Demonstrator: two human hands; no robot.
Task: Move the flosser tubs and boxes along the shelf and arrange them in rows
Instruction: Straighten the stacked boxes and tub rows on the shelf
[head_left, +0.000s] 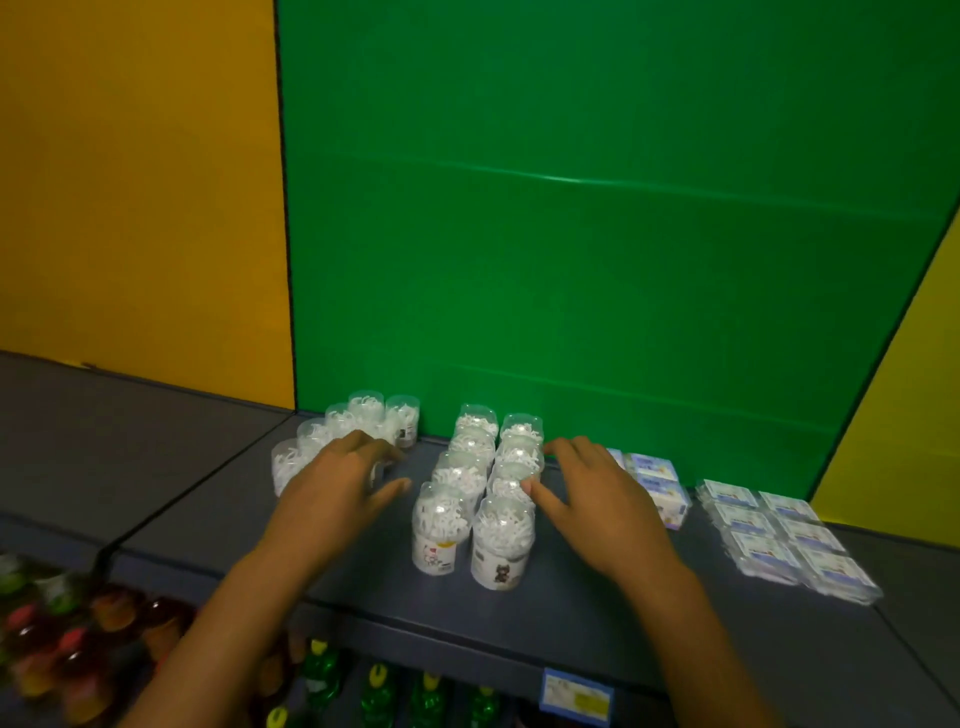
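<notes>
Up front, bear sticker (503, 572) on tub (502, 543), writing unreadable

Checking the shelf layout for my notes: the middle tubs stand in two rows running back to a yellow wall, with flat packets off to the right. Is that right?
Not quite. The head view shows the wall behind the middle tubs is green, not yellow; yellow panels lie only to the far sides. The rest holds: the tubs stand in two rows running back, and the flat packets lie to the right.

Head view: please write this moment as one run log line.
left hand open over left tubs | right hand open beside middle tubs | boxes right, untouched
</notes>
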